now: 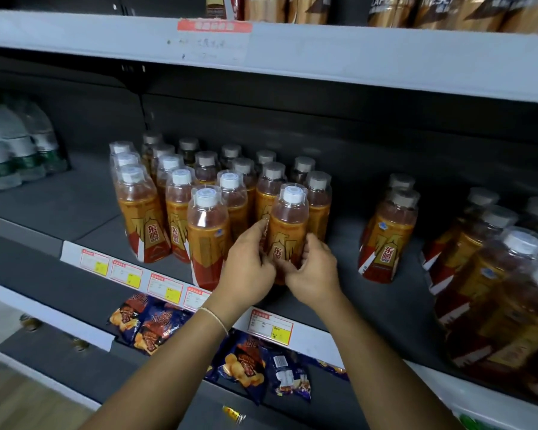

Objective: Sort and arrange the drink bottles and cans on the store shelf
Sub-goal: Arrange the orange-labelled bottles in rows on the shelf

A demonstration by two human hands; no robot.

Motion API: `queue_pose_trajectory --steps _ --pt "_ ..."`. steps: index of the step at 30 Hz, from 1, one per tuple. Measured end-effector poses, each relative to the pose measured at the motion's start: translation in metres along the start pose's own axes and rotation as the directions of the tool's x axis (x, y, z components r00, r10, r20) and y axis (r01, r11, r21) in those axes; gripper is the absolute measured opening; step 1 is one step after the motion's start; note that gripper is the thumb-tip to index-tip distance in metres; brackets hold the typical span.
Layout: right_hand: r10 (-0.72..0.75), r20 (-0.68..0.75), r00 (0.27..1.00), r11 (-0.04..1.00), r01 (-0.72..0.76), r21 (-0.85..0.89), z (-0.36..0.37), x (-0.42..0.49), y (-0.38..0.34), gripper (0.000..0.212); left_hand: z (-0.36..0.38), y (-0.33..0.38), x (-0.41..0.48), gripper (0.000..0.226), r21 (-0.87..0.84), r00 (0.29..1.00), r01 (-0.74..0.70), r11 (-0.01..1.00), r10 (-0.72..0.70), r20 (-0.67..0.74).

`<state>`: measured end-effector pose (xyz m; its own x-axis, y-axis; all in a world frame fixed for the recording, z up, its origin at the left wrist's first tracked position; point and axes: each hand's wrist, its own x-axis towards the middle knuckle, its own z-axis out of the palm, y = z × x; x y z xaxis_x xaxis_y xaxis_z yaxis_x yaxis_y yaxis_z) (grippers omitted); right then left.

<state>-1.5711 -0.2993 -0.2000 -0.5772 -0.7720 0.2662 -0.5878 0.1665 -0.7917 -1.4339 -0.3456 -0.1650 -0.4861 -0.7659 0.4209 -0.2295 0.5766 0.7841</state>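
Dim, even light; wide-angle bending and blur at edges.

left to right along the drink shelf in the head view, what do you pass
water bottles → orange bottle group → held bottle → bottle pair → big bottles

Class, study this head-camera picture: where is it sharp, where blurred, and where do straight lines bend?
Head view: sharpest mid-frame, where the left hand and right hand grip the orange bottle; the right-edge bottles and the water bottles far left are smeared; the upper shelf edge slants and bows, wide-angle distortion.
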Motion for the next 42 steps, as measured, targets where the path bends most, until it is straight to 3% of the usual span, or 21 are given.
queue_pose_trajectory --steps 4,9,16,21,30,42 --pt "0.047 0.08 0.996 0.999 -0.048 0.015 -0.025 -0.008 0.011 0.065 0.012 -0.003 0.001 0.055 -0.009 0.98 0.046 0.999 -0.044 0.194" --pt "0.055 0.065 0.996 0.998 -0.056 0.024 -0.059 -0.02 0.028 0.053 0.031 0.003 0.001 0.058 0.012 0.943 -0.027 1.0 0.022 0.331" --pt "0.095 0.064 0.993 0.991 -0.101 0.088 -0.099 -0.041 0.044 0.056 0.063 0.016 0.008 0.07 0.172 0.925 -0.135 0.976 0.062 0.375" --pt "0.134 0.014 0.991 0.974 -0.134 0.185 -0.118 -0.053 0.05 0.068 0.086 0.026 0.007 0.066 0.052 0.899 -0.147 0.988 0.112 0.423" --pt "0.142 -0.164 0.976 0.976 -0.111 0.187 -0.131 -0.062 0.062 0.059 0.117 0.037 0.007 0.063 -0.026 0.869 -0.186 0.982 0.177 0.462" --pt "0.156 -0.183 0.971 0.973 -0.119 0.198 -0.129 -0.059 0.073 0.066 0.133 0.03 0.007 0.068 -0.078 0.879 -0.175 0.982 0.191 0.437"
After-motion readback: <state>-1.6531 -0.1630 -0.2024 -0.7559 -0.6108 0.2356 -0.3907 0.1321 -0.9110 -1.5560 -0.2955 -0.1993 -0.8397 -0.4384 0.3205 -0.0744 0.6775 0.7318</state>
